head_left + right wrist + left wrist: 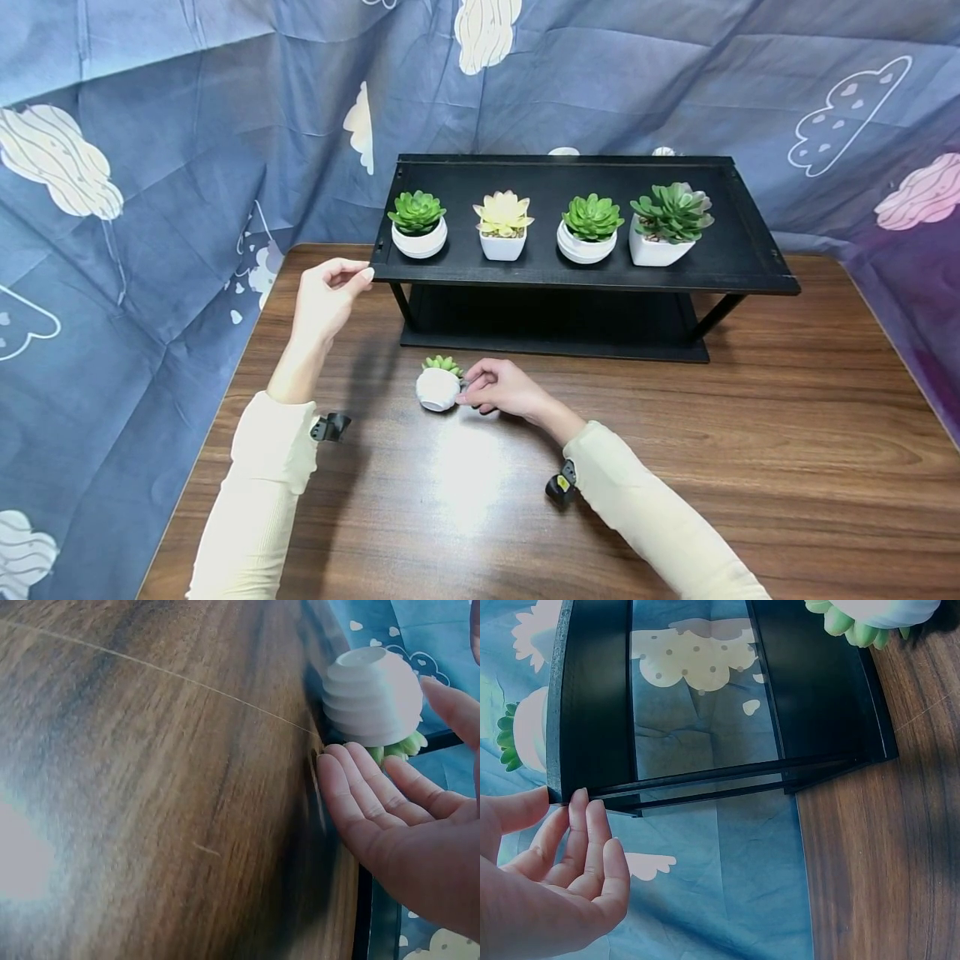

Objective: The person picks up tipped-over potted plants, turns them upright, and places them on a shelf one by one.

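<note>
head view looks down at my table (750, 467) and far shelf (585, 275); left wrist view close on shelf's left end; right wrist skims tabletop.

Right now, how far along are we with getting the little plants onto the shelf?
Four potted plants already stand in a row on the black shelf, for example the leftmost pot. A fifth small pot sits on the table; the right hand touches its side with relaxed fingers, not yet lifting it. The left hand rests at the shelf's left corner. Left to do: the fifth pot is not on the shelf.
</note>
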`<action>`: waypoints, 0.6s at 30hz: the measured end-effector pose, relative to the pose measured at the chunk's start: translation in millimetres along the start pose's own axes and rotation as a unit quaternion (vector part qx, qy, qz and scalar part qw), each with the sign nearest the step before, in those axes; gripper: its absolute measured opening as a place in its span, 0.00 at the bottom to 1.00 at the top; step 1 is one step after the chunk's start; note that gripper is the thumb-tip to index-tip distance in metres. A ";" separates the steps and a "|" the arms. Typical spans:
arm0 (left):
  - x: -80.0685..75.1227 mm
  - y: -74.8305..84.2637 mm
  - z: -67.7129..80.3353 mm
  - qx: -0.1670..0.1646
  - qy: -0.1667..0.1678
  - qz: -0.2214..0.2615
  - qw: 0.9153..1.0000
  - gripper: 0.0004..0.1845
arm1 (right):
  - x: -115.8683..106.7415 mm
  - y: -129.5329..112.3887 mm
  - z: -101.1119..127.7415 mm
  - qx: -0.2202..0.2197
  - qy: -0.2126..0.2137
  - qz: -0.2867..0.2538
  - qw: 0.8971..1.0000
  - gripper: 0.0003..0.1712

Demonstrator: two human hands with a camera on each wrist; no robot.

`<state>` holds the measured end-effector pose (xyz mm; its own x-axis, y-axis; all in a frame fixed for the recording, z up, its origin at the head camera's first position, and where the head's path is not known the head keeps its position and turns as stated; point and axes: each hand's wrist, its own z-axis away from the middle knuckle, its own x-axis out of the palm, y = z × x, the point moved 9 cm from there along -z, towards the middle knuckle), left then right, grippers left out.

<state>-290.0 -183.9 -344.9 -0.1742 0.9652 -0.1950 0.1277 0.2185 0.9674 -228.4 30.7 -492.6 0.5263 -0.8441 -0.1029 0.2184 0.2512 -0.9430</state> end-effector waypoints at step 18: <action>0.5 2.6 1.2 -0.001 -0.001 0.006 1.000 0.11 | 5.4 0.7 -12.5 0.052 0.039 0.020 0.998 0.17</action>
<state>-288.5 -182.7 -342.6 -0.1717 0.9678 -0.1843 0.1278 0.2074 0.9699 -235.7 20.5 -497.7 0.4715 -0.8655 -0.1689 0.2843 0.3305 -0.9000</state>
